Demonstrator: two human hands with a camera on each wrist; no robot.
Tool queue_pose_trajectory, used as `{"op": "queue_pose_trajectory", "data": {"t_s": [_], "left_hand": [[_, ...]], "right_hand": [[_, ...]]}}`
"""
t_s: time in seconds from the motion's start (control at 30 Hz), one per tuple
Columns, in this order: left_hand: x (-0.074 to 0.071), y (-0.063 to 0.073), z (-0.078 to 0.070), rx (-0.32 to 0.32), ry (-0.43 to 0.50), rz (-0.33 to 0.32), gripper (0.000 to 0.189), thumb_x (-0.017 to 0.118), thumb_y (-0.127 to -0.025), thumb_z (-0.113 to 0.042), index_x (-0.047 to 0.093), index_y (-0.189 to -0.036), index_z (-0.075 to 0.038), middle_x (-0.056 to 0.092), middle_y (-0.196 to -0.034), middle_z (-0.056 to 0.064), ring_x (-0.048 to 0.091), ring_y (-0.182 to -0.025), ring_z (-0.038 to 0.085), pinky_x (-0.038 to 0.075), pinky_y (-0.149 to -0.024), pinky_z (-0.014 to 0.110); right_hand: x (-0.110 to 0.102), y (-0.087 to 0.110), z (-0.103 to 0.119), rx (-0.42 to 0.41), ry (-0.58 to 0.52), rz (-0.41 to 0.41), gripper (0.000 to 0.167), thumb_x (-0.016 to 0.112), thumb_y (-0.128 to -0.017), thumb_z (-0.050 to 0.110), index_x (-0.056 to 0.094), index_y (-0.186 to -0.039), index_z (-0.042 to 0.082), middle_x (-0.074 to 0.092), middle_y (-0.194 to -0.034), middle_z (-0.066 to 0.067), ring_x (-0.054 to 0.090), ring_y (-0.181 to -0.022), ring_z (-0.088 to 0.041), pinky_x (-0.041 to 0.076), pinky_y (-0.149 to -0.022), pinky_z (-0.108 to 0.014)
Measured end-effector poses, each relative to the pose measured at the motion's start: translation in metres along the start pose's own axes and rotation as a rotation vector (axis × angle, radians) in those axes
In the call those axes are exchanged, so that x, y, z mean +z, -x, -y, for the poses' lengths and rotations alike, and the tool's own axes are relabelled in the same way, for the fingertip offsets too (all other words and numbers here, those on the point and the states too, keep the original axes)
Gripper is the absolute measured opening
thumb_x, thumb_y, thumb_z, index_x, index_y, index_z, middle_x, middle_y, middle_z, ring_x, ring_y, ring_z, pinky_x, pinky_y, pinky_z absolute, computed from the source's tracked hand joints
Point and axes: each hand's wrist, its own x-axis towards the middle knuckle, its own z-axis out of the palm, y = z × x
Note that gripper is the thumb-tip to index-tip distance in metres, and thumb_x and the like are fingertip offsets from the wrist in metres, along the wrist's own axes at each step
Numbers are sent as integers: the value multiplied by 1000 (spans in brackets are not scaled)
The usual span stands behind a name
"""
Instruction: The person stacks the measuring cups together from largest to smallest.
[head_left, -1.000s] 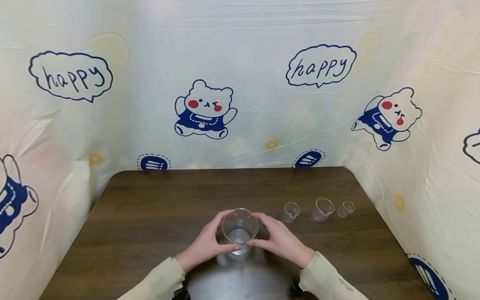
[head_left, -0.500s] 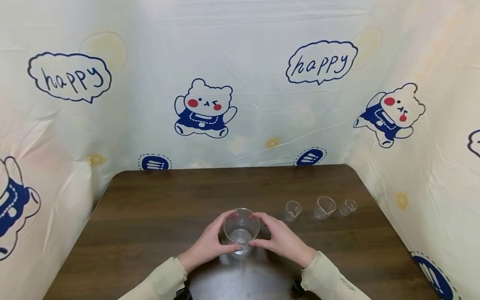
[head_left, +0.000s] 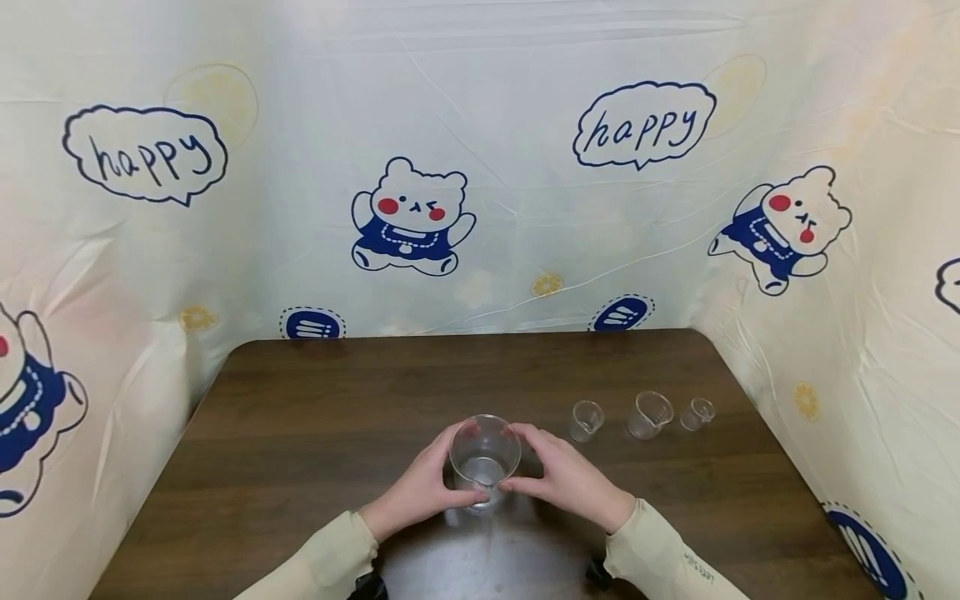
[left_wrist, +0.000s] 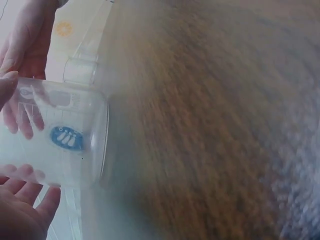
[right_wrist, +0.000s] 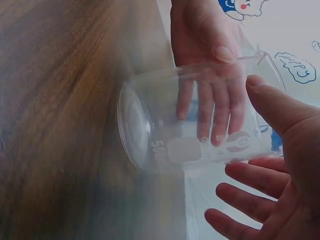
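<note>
A large clear glass beaker (head_left: 486, 454) stands upright between my two hands, near the middle of the table. My left hand (head_left: 420, 492) grips its left side, thumb at the front by the spout and fingers round the back. From the right, my right hand (head_left: 570, 483) holds it the same way. In the right wrist view, the beaker (right_wrist: 165, 120) shows a "500" marking on its glass, and it looks hollow with nothing inside. A blue print appears through the beaker (left_wrist: 92, 125) in the left wrist view. Whether its base touches the wood cannot be told.
To the right on the brown wooden table (head_left: 315, 400) stand three smaller clear beakers: a small one (head_left: 587, 422), a medium one (head_left: 649, 415) and the smallest (head_left: 698, 414). A printed curtain (head_left: 495, 100) surrounds the table's back and sides.
Both hands keep their hold on the large beaker throughout. The whole head view has shifted slightly; no object has visibly moved on the table.
</note>
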Motion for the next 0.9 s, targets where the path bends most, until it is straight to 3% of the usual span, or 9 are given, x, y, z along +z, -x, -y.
{"op": "queue_pose_trajectory", "data": {"t_s": [0.2, 0.37, 0.57, 0.9], "left_hand": [[0, 2, -3, -24, 26, -3, 91, 93, -79, -37, 46, -152, -11, 56, -148, 6, 55, -133, 27, 45, -112, 43], [1, 2, -2, -7, 18, -16, 90, 93, -79, -36, 46, -152, -11, 57, -147, 6, 55, -135, 27, 44, -112, 41], [2, 2, 0, 13, 6, -25, 90, 93, -79, -34, 46, -152, -8, 58, -146, 8, 55, -135, 28, 43, -113, 39], [1, 2, 1, 2, 6, -8, 90, 93, -80, -35, 45, -152, -9, 58, -147, 8, 54, -136, 28, 43, -114, 38]], "right_hand": [[-15, -1, 2, -6, 87, 63, 73, 82, -88, 49, 56, -145, 12, 66, -137, -3, 63, -123, -20, 52, -105, -46], [-33, 1, 0, -46, 155, 102, 65, 83, -90, 39, 59, -143, 10, 66, -138, -1, 61, -125, -21, 50, -107, -45], [-53, 6, -6, -111, 264, 105, 50, 80, -93, 29, 65, -135, 7, 70, -130, -3, 64, -119, -22, 53, -102, -45], [-90, 20, -19, -108, 356, 88, 40, 82, -91, 19, 69, -125, 4, 71, -120, -8, 67, -110, -26, 56, -94, -47]]}}
